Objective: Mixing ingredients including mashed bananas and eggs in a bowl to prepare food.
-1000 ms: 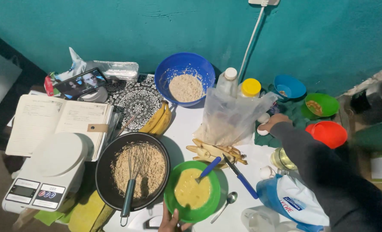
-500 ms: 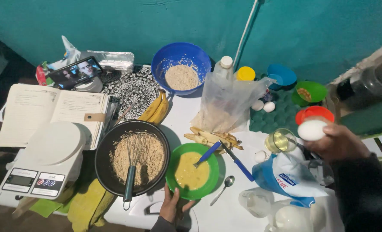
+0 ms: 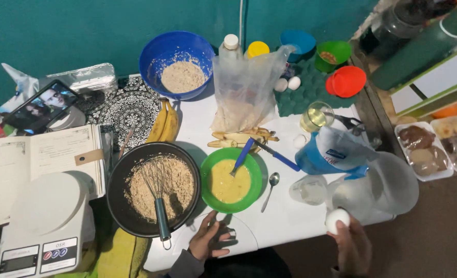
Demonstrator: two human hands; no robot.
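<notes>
Both hands sit low at the near edge of the worktop (image 3: 290,216). Our right hand (image 3: 353,247) is closed around a white egg (image 3: 337,219), held up just off the worktop's corner, near the clear jug (image 3: 388,185). Our left hand (image 3: 210,241) lies flat and open, fingers spread, touching nothing but the surface just below the green bowl (image 3: 232,180) of yellow batter, where a blue-handled utensil (image 3: 243,156) rests. We judge the egg-adding step is in hand; cracking it cleanly calls for a firm edge and the bowl steadied. Beside it stands the black pan (image 3: 154,188) with oats and a whisk (image 3: 158,206).
</notes>
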